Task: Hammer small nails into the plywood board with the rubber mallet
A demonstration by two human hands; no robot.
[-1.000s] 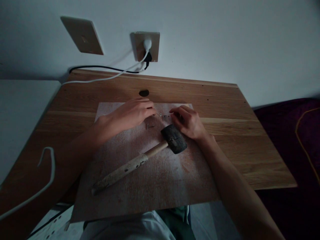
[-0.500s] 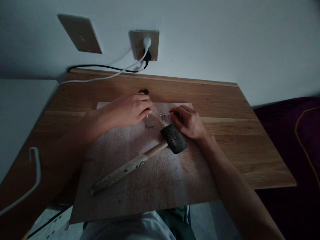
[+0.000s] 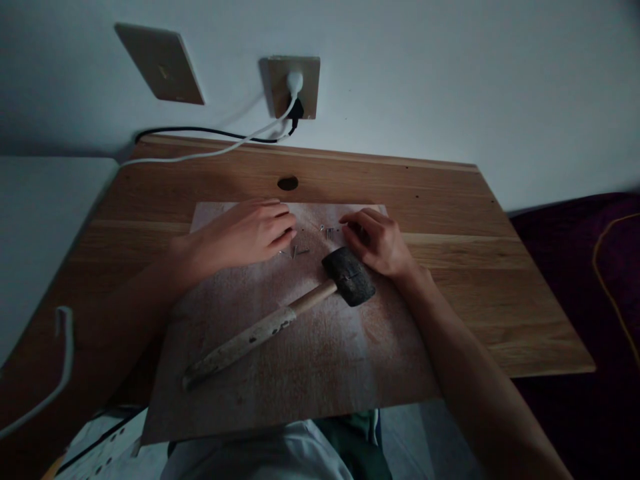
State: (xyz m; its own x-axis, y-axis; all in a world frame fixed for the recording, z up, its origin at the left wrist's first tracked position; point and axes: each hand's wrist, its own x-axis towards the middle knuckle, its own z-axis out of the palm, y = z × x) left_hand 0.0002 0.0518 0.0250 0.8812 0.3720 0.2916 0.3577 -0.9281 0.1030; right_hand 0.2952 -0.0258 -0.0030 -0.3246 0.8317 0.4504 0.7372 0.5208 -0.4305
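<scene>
A wooden board (image 3: 300, 360) lies on the desk, its near edge sticking out past the desk's front. Across it rests a black-headed mallet (image 3: 349, 277) with a worn wooden handle, touched by neither set of fingers. My left hand (image 3: 263, 230) is over the board's far left part, fingers bent down and together; whatever they may pinch is hidden. Just right of its fingertips lie a few loose nails (image 3: 300, 252). My right hand (image 3: 374, 241) sits beyond the mallet head, fingers curled and tips close together beside more small nails (image 3: 329, 233). Anything in that pinch cannot be made out.
The wooden desk (image 3: 460, 287) backs onto a white wall, with a round cable hole (image 3: 288, 183) behind the board. A wall socket (image 3: 310, 87) holds two plugs, whose white cable (image 3: 200, 159) and black cable (image 3: 200, 129) run left. Dark purple fabric (image 3: 565, 247) is at the right.
My left hand has moved slightly left and toward me, uncovering the cable hole and more of the board around the nails. My right hand and the mallet have stayed in place.
</scene>
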